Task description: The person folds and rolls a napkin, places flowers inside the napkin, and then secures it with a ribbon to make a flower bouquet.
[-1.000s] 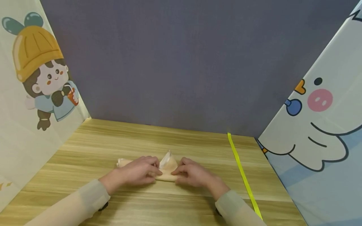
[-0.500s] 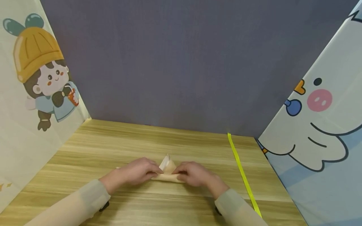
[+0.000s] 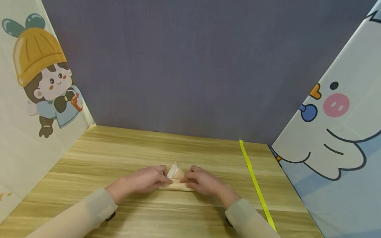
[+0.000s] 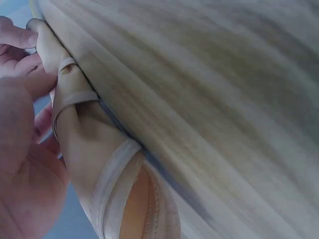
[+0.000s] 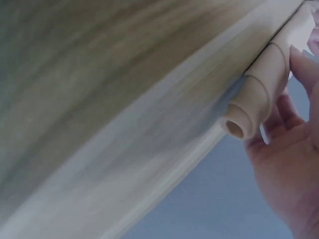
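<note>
A beige cloth roll [image 3: 177, 186] lies crosswise on the wooden table, with a pale-edged triangular flap [image 3: 176, 172] pointing away from me behind it. My left hand [image 3: 146, 178] pinches the roll on its left side, thumb on the near face. From the right, my right hand [image 3: 205, 181] grips it likewise, its thumb on the cloth. In the left wrist view the rolled cloth [image 4: 84, 129] has stitched, lighter bands and a loose, open end. Spiral layers and a small round opening show at the other end of the cloth roll [image 5: 254, 99] in the right wrist view.
A yellow strip [image 3: 256, 185] runs down the right of the wooden table [image 3: 134, 145]. A dark grey panel [image 3: 178, 66] stands behind it. Printed cartoon panels close off the left [image 3: 18, 148] and right [image 3: 342, 132] sides.
The flap stands a little shorter and nearer to me than a second ago. The cloth's left end, earlier seen past my left hand, is hidden now. Both hands have shifted only slightly.
</note>
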`<state>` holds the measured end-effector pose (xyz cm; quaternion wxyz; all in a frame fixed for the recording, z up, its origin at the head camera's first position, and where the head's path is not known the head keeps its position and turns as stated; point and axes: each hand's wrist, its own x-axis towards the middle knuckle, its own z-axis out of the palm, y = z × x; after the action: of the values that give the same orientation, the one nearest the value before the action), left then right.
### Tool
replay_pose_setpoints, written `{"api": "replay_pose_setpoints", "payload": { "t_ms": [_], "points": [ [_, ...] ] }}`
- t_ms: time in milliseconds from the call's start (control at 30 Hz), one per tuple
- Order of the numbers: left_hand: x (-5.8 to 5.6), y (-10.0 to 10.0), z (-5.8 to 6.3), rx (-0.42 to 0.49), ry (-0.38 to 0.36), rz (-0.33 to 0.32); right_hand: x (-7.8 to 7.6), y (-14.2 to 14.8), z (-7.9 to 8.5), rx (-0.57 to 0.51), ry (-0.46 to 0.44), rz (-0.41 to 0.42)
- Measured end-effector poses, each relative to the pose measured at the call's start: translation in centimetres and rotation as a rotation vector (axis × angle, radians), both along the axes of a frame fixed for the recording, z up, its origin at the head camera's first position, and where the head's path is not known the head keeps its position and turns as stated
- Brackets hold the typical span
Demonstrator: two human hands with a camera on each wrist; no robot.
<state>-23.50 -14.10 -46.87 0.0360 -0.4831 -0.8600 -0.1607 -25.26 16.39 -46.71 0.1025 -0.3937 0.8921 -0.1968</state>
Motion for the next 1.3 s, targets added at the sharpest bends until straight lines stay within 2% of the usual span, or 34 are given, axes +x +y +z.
{"api": "replay_pose_setpoints", "payload": {
  "t_ms": [167, 400, 667, 867, 1133, 1300],
  "points": [
    [0.52, 0.00, 0.04, -0.058, -0.034, 0.065, 0.21, -0.30, 0.11, 0.071, 0.132, 0.030],
    [0.60, 0.30, 0.03, -0.098, -0.010, 0.071, 0.31, -0.54, 0.33, 0.070, 0.066, 0.058],
    [0.76, 0.34, -0.01, -0.074, -0.075, 0.107, 0.43, -0.59, 0.48, 0.067, 0.024, 0.038],
    [0.85, 0.33, -0.08, -0.040, -0.101, 0.117, 0.46, -0.39, 0.29, 0.013, 0.004, 0.030],
    [0.66, 0.51, -0.06, -0.026, -0.045, 0.129, 0.42, 0.30, -0.21, -0.004, -0.016, 0.022],
    [0.66, 0.51, -0.02, -0.057, -0.001, 0.121, 0.57, 0.28, -0.05, 0.002, 0.067, 0.048]
  ]
}}
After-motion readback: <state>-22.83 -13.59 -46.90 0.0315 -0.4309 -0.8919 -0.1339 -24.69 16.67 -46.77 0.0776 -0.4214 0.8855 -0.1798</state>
